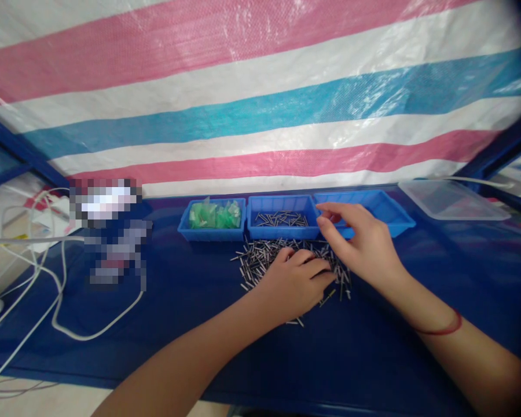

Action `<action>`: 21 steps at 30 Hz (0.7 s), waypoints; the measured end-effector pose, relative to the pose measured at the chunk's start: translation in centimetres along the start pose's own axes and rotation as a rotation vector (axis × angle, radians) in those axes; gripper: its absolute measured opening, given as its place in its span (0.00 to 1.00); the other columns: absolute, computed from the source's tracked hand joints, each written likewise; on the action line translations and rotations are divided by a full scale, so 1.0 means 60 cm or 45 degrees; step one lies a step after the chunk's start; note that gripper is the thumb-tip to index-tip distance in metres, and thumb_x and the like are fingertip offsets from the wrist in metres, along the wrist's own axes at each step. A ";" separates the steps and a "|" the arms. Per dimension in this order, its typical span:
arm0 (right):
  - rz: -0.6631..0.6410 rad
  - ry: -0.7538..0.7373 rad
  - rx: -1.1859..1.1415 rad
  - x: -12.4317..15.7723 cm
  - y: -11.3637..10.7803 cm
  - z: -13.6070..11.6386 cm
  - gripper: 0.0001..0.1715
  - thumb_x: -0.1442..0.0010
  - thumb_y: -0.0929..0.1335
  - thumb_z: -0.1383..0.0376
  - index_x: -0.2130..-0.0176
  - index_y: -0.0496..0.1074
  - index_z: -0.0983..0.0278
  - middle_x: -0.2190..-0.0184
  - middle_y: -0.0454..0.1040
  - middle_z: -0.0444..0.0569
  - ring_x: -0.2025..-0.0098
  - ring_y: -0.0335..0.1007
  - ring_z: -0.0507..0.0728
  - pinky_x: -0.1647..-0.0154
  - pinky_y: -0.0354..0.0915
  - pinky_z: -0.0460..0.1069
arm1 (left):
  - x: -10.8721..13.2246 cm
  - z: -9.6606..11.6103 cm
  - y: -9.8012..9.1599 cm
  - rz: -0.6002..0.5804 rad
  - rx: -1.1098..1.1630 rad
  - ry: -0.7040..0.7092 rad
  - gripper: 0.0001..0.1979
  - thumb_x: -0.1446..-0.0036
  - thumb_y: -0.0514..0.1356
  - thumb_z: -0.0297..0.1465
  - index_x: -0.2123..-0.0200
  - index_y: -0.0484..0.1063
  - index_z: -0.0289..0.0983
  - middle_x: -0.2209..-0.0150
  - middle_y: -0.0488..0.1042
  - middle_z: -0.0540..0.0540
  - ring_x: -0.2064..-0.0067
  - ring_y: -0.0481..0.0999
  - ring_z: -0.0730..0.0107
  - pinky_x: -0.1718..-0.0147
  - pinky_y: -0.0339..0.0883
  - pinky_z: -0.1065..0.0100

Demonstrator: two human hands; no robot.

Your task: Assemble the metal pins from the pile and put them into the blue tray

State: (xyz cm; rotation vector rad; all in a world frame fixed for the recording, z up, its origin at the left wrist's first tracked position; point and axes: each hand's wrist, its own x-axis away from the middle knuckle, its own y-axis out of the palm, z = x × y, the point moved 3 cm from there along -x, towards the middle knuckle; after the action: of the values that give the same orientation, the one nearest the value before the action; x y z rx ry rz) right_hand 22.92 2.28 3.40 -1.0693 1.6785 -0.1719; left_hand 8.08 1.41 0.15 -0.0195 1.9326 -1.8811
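A loose pile of thin metal rivets (258, 258) lies on the blue table in front of three blue trays. My left hand (297, 284) rests on the pile, palm down, its fingers spread over the rivets. Above the right tray's near left corner is my right hand (358, 240), thumb and forefinger close together; whether something is between them is too small to tell. The middle tray (282, 233) holds some rivets. Green-and-clear plastic packets (215, 214) fill the left tray (212, 234). The right tray (386, 208) is partly hidden by my right hand.
White cables (63, 289) loop across the table's left side, beside blurred items. A clear plastic lid (454, 200) lies at the back right. Behind the table (178, 307) hangs a striped sheet (226, 124). Blue frame posts stand at both sides.
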 end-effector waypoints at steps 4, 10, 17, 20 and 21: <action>-0.045 -0.071 0.003 0.001 -0.002 -0.018 0.13 0.38 0.65 0.65 0.53 0.72 0.64 0.66 0.76 0.50 0.62 0.71 0.58 0.57 0.67 0.54 | -0.002 -0.004 0.000 0.011 -0.059 -0.036 0.11 0.34 0.51 0.33 0.59 0.73 0.39 0.57 0.73 0.48 0.52 0.65 0.62 0.55 0.55 0.58; -0.100 -0.132 0.001 0.005 0.000 -0.027 0.12 0.38 0.65 0.66 0.55 0.72 0.65 0.64 0.77 0.51 0.61 0.71 0.59 0.57 0.66 0.54 | 0.003 -0.012 -0.005 -0.012 -0.050 -0.154 0.11 0.36 0.54 0.35 0.63 0.75 0.40 0.56 0.72 0.46 0.53 0.64 0.61 0.59 0.54 0.59; -0.176 -0.138 -0.017 0.011 0.012 -0.030 0.10 0.38 0.65 0.66 0.58 0.74 0.66 0.64 0.77 0.52 0.60 0.72 0.59 0.56 0.67 0.54 | 0.009 -0.007 -0.018 -0.090 -0.048 -0.269 0.08 0.39 0.59 0.37 0.64 0.76 0.40 0.55 0.71 0.47 0.52 0.64 0.59 0.61 0.55 0.58; -0.202 -0.147 -0.035 0.014 0.017 -0.029 0.10 0.38 0.65 0.66 0.59 0.74 0.65 0.64 0.78 0.52 0.60 0.73 0.59 0.57 0.67 0.54 | 0.012 -0.004 -0.015 -0.060 -0.188 -0.332 0.08 0.36 0.55 0.32 0.61 0.74 0.36 0.56 0.72 0.45 0.53 0.65 0.59 0.62 0.55 0.58; -0.211 -0.146 -0.039 0.015 0.018 -0.028 0.09 0.38 0.65 0.66 0.59 0.74 0.65 0.64 0.78 0.52 0.60 0.73 0.59 0.57 0.67 0.54 | 0.013 -0.005 -0.014 -0.042 -0.221 -0.349 0.08 0.35 0.54 0.30 0.60 0.73 0.35 0.56 0.72 0.44 0.53 0.66 0.59 0.62 0.54 0.57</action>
State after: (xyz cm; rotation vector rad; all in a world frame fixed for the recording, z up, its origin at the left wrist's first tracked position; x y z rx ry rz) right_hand 20.89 1.60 2.81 -1.2193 1.4951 -0.1881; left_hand 7.05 1.39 0.73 -0.3452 1.9054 -1.6280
